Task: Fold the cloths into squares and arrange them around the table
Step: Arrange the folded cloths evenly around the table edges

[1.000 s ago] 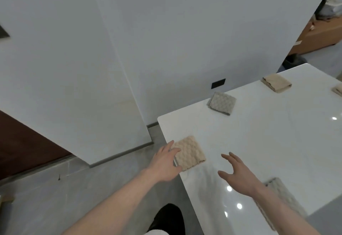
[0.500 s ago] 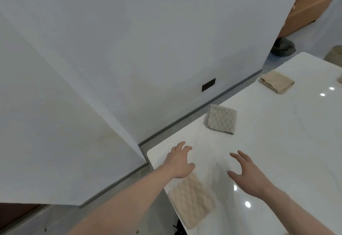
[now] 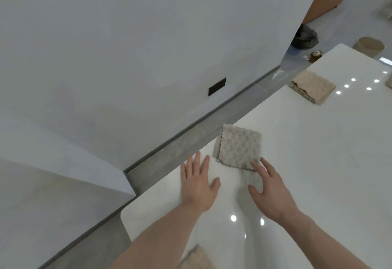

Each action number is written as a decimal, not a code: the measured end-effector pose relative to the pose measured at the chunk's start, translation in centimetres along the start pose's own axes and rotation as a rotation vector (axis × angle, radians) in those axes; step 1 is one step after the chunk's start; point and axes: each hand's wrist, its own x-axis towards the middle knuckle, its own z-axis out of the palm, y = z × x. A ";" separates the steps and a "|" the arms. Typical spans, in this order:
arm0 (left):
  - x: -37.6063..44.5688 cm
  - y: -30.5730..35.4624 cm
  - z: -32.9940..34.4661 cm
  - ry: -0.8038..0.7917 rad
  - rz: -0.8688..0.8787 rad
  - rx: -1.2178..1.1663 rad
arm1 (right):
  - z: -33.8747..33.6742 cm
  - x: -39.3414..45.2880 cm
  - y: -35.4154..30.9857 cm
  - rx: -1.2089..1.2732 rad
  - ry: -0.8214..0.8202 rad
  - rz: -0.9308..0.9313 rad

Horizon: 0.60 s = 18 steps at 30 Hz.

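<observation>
We see the left hand (image 3: 198, 186) lying flat over the white bench (image 3: 318, 162), its fingers (image 3: 196, 162) straight and spread, holding nothing; whether the palm actually touches the surface we cannot tell. Below that forearm, at the bottom edge of the view, a corner of a beige folded cloth (image 3: 196, 258) shows on the bench, mostly cut off. Just right of the left fingertips lies the grey folded cloth (image 3: 238, 146), a bubbly-textured square near the bench's wall-side edge, its layered edges showing on the left side. The right hand (image 3: 270, 192) is open too, fingers (image 3: 257, 166) extended and slightly spread; the tips reach the grey cloth's near right corner and seem to touch it, though contact is hard to confirm. Neither hand grips anything. Well beyond the right fingertips, farther along the same edge, sits a tan folded cloth (image 3: 314, 87) with stacked layers visible on its left side. At the far right border, a sliver of another beige cloth (image 3: 389, 82) is cut off by the frame. Ceiling lights glint off the glossy bench between and beyond the hands. Behind the bench stands a pale wall with a small dark rectangular outlet (image 3: 217, 86)
</observation>
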 end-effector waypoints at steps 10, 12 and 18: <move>-0.1 0.0 2.0 0.124 -0.018 0.045 | 4.1 7.1 3.5 -0.102 0.207 -0.239; 0.0 0.0 2.1 0.130 -0.026 0.050 | 5.4 6.7 3.6 -0.088 0.309 -0.211; -0.2 0.0 2.1 0.134 -0.038 0.019 | 6.2 7.0 3.1 -0.153 0.386 -0.141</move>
